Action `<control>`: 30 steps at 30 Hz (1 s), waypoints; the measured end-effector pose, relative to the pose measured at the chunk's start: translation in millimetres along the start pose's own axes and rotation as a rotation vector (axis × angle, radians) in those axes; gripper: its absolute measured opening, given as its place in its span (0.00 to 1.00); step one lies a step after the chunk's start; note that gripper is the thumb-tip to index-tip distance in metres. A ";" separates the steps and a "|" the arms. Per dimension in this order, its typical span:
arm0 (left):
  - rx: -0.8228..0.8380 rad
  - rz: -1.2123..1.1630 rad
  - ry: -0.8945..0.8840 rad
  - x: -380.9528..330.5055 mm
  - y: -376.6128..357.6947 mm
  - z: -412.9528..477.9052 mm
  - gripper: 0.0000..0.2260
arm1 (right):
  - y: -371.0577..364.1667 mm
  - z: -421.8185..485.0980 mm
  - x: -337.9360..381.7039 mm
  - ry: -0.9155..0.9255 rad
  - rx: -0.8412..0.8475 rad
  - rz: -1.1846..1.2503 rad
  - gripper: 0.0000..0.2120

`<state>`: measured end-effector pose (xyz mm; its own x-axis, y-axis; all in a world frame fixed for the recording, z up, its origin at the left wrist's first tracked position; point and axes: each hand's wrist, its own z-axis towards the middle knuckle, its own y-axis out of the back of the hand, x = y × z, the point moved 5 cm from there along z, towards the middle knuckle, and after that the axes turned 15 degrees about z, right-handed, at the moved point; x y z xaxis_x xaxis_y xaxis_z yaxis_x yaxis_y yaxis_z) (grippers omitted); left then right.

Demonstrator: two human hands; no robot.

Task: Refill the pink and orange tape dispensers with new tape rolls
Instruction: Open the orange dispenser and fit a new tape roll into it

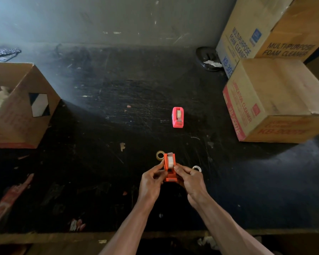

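Left hand (151, 179) and right hand (189, 178): both grasp the orange dispenser (169, 167), roll seated, just above the counter (99, 126). Two rolls (160, 155) lie beside it. Pink dispenser (177, 117) farther off, apparently loaded. Judged nearly complete.

open box (20, 105) cropped at left edge, orange dispenser (169, 166) base behind fingers (159, 173)

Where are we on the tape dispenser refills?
Pink dispenser stands alone on the table with a roll inside: looks done. Orange dispenser is held in both hands, left and right, a roll seated in it. Left: finish and set it down.
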<state>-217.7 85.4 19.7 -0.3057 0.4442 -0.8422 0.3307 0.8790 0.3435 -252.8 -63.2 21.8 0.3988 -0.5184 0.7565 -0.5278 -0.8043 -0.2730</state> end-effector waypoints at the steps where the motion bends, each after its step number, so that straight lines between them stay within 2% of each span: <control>1: 0.002 0.014 0.002 1.7 -0.2 1.1 0.20 | 1.0 2.0 -2.3 0.003 0.005 -0.013 0.08; 7: -0.028 0.178 -0.016 19.5 -1.3 11.5 0.17 | 5.9 20.9 -21.2 0.048 -0.022 -0.155 0.09; 17: -0.131 0.351 -0.032 30.2 -13.1 27.6 0.19 | 9.4 42.9 -35.1 0.131 -0.150 -0.350 0.13; 22: -0.121 0.329 -0.044 33.0 -13.9 35.1 0.22 | 8.8 43.8 -28.3 0.173 -0.160 -0.429 0.12; 26: -0.046 0.199 0.012 39.3 -12.8 44.4 0.20 | 7.5 43.0 -20.9 0.207 -0.167 -0.446 0.08; 30: -0.015 0.107 0.032 37.4 -13.9 49.8 0.17 | 5.2 41.2 -19.4 0.227 -0.163 -0.459 0.09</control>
<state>-189.3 81.2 -37.2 -0.2976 0.5409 -0.7867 0.3493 0.8286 0.4376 -232.4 -69.2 -18.8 0.4534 -0.0342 0.8907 -0.4543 -0.8686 0.1978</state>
